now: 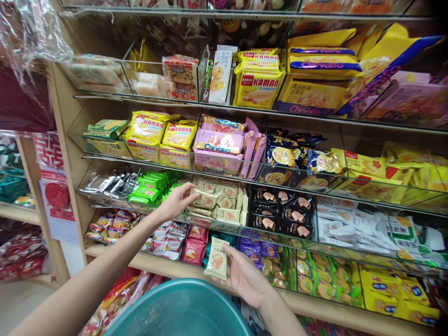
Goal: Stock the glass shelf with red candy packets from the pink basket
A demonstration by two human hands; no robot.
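My left hand [178, 200] reaches into a clear shelf bin and closes its fingers on a cream snack packet [205, 199] on top of a pile of the same packets [224, 205]. My right hand [245, 275] holds another cream snack packet [217, 259] upright by its edge, lower down and in front of the shelves. A teal plastic basket [182, 310] sits just below the right hand at the bottom of the view.
Tiered clear bins hold green packets [150, 186], black packets [283, 212], pink Carvalio boxes [219, 144] and yellow Kaman packs [257, 84]. A wooden shelf post [65, 154] stands at the left, with red goods beyond it.
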